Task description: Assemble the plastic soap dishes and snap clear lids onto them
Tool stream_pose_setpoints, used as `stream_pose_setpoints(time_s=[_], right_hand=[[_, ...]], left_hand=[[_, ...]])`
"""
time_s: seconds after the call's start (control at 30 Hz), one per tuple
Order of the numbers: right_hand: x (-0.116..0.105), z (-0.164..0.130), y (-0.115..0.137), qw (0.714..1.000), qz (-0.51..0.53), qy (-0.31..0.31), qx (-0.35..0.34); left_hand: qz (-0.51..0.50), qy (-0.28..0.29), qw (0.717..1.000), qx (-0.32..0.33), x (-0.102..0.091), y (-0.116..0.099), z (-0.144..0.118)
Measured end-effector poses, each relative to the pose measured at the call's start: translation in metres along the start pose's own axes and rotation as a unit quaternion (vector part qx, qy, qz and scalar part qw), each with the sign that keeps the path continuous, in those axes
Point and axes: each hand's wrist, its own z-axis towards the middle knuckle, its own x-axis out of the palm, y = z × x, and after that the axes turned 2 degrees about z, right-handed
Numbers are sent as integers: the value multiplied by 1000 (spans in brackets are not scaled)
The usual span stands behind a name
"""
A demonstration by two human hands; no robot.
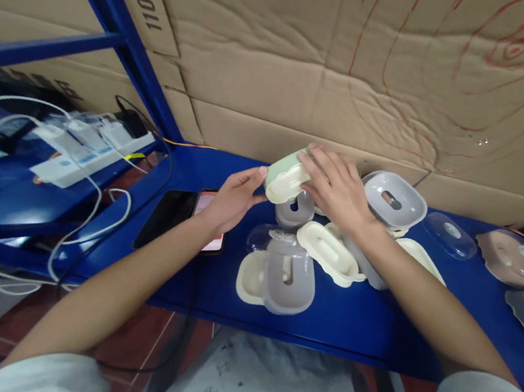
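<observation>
**Plastic box held over a heap of its kin**

Plastic, pale green and thin-walled, the small oblong box (pixel 286 174) sits between both hands above the blue table (pixel 362 318), at about twelve o'clock from the pile of similar parts. Its cream inner tray faces the camera, rounded at the corners and lightly moulded; the green shell shows only along the upper and left rim, the rest hidden under the fingers.

The right hand (pixel 337 188) lies over the box from three o'clock, palm down, fingers spread and curled across its top, gripping it. The left hand (pixel 234 198) comes in from nine o'clock with fingertips pressed on the short end, partly curled, steadying rather than enclosing.

By its look the box is light and fairly stiff, though the walls would likely flex under a hard squeeze, and the smooth surface could slip. The long sides or the rim seem the surest places to hold; the tray may come loose if only the shell is pinched.

Below, at six o'clock, lie a grey lid (pixel 289 278) over a cream tray (pixel 249 279), with another cream tray (pixel 330 252) just beside. A larger grey lid (pixel 394 200) rests at three o'clock, and a phone (pixel 174 212) at eight o'clock.
</observation>
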Motion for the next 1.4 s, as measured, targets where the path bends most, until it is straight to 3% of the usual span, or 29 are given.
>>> stream_pose_setpoints(time_s=[0.37,0.6,0.77,0.93,1.07,1.23,1.4], right_hand=[[8,-13,-6,997,-69,-33,-28],[12,-13,-11,995,-95,3,-28],[9,-9,-13,995,-91,26,-28],[3,-4,-14,997,-66,16,-32],[-2,-1,-12,998,-41,8,-48],[0,1,-11,998,-35,-6,-61],[1,4,-7,997,-55,1,-50]], left_hand=[[-27,1,999,-24,4,8,2],[0,-17,1000,9,6,11,2],[110,-38,990,76,4,16,4],[233,42,962,140,2,15,6],[277,47,948,151,2,7,4],[278,30,946,162,2,4,2],[226,0,962,152,4,8,0]])
